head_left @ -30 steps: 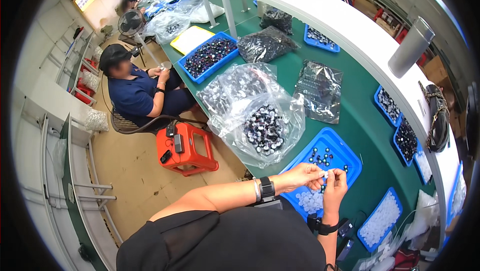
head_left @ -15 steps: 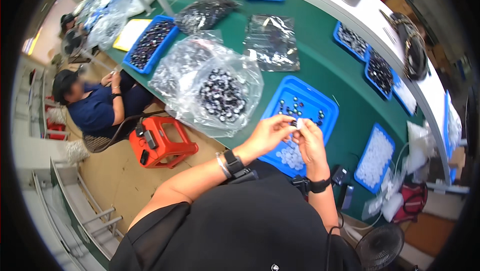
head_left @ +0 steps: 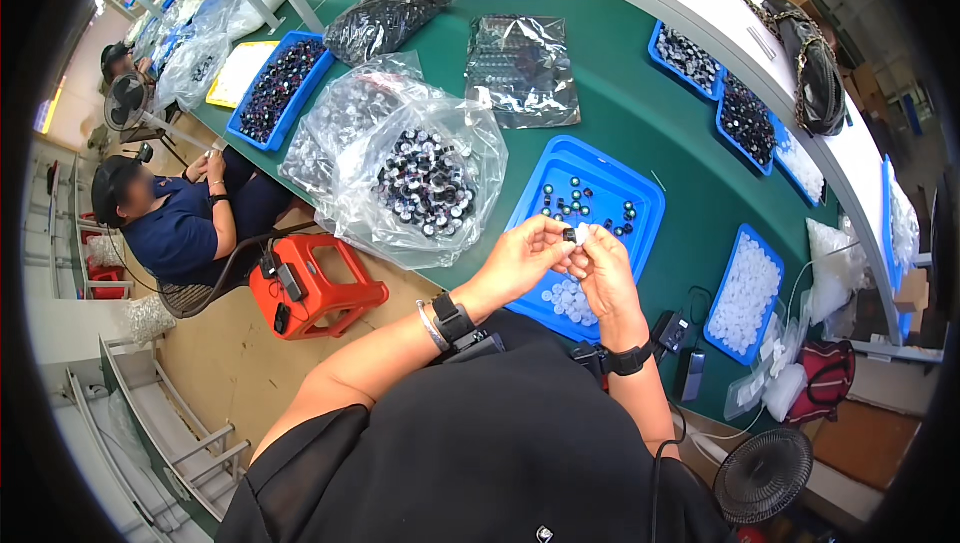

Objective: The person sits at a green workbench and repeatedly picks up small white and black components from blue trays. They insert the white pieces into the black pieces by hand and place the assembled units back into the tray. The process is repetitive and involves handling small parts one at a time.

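Note:
Above a blue tray (head_left: 596,155), both my hands meet with fingertips pinched close together. My left hand (head_left: 525,258) is closed on a small black round part (head_left: 570,235). Against it my right hand (head_left: 607,268) pinches a small white piece (head_left: 582,233). Inside the tray, dark round parts (head_left: 568,205) with shiny tops lie scattered at the far side. A pile of translucent white discs (head_left: 567,300) rests at its near side, partly hidden by my right hand. To the left stands an open clear bag (head_left: 428,183) full of black-and-white round parts.
A blue tray of white pieces (head_left: 743,293) lies to the right, beside small black devices (head_left: 690,373). Filled blue trays (head_left: 745,123) line the shelf side. A dark flat bag (head_left: 522,73) lies farther back. At left are a red stool (head_left: 315,288) and a seated co-worker (head_left: 175,213).
The view has shifted slightly, so the bench and trays appear a little to the left. My hands stay together over the tray, still pinching the small parts.

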A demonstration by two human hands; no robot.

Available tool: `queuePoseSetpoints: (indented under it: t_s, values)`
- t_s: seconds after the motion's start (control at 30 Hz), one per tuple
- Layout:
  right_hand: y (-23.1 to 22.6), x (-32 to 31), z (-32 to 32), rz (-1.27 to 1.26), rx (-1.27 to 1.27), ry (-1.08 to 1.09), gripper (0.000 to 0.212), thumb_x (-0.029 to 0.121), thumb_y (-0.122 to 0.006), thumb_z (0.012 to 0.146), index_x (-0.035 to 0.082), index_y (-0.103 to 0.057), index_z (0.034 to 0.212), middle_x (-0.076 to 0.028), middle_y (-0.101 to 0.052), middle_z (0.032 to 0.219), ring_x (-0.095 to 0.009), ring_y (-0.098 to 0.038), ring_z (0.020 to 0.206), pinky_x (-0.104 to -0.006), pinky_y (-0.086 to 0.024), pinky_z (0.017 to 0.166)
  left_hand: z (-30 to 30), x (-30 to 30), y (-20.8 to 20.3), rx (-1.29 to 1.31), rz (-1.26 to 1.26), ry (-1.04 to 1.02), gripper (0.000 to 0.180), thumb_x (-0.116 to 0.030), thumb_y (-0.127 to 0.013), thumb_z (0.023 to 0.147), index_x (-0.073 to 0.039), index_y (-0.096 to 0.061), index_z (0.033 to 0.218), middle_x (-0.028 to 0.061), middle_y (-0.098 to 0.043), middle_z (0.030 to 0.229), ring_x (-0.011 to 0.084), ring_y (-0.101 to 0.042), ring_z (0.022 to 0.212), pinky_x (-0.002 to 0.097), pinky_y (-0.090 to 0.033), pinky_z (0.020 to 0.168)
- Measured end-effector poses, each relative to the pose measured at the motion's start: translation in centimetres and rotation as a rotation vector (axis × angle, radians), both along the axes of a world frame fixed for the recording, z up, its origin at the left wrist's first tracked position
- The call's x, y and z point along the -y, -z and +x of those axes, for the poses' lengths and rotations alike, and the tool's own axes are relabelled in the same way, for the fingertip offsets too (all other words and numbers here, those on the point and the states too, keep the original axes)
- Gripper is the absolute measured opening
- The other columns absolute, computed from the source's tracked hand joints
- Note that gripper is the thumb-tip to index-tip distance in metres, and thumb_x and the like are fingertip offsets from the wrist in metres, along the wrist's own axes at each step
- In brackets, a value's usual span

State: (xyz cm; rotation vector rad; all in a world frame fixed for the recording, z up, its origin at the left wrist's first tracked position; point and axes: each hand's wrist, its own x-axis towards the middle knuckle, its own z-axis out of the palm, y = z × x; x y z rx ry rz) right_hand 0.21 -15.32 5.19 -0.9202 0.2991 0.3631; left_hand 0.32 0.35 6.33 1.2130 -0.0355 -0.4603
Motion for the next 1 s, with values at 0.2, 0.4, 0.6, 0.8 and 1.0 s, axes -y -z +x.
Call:
queuePoseSetpoints:
  t_s: [0.2, 0.4, 0.6, 0.8, 1.0]
  values:
    - [0.2, 0.0, 0.1, 0.021, 0.004, -0.006, 0.01, 0.013, -0.052, 0.094, 0.004, -0.052, 0.09, -0.001, -0.051, 0.074, -0.006, -0.043, 0.059, -0.0198, -0.036, 0.049, 0.0, 0.0, -0.2, 0.027, 0.022, -0.013, 0.021, -0.006, -0.058, 0.09, 0.002, -0.053, 0.109, 0.0097, -0.064, 0.097, 0.0143, -0.063, 0.087, 0.0278, -0.054, 0.076]
    - [-0.2, -0.1, 0.1, 0.029, -0.013, 0.005, 0.009, 0.012, -0.051, 0.095, 0.004, -0.052, 0.092, -0.001, -0.052, 0.074, -0.006, -0.044, 0.059, -0.0205, -0.036, 0.05, 0.0, 0.0, -0.3, 0.075, 0.071, -0.017, 0.022, -0.005, -0.059, 0.089, 0.001, -0.054, 0.11, 0.0095, -0.063, 0.098, 0.0143, -0.063, 0.088, 0.0274, -0.055, 0.076]
    - [-0.6, -0.3, 0.0, -0.016, 0.023, 0.025, 0.011, 0.014, -0.052, 0.095, 0.003, -0.053, 0.091, 0.0, -0.052, 0.073, -0.005, -0.044, 0.059, -0.0201, -0.036, 0.049, 0.1, 0.0, -0.1, 0.143, 0.195, -0.014, 0.024, -0.005, -0.06, 0.088, 0.001, -0.054, 0.111, 0.0085, -0.064, 0.097, 0.0133, -0.064, 0.086, 0.027, -0.055, 0.075]
    - [-1.0, -0.4, 0.1, -0.061, 0.004, 0.026, 0.013, 0.016, -0.053, 0.094, 0.005, -0.051, 0.088, 0.001, -0.05, 0.069, -0.004, -0.04, 0.053, -0.0191, -0.033, 0.046, 0.1, 0.0, -0.2, 0.307, 0.327, -0.017, 0.024, -0.003, -0.062, 0.087, 0.002, -0.055, 0.109, 0.0078, -0.064, 0.093, 0.0117, -0.064, 0.08, 0.0265, -0.054, 0.072]
    - [-1.3, -0.4, 0.0, -0.089, -0.08, -0.046, 0.017, 0.018, -0.05, 0.096, 0.01, -0.044, 0.082, 0.003, -0.044, 0.066, -0.002, -0.03, 0.046, -0.0188, -0.026, 0.041, -0.2, -0.1, -0.6, 0.529, 0.431, -0.044, 0.024, -0.002, -0.062, 0.086, 0.002, -0.055, 0.108, 0.0089, -0.063, 0.092, 0.0121, -0.064, 0.078, 0.0268, -0.052, 0.069]
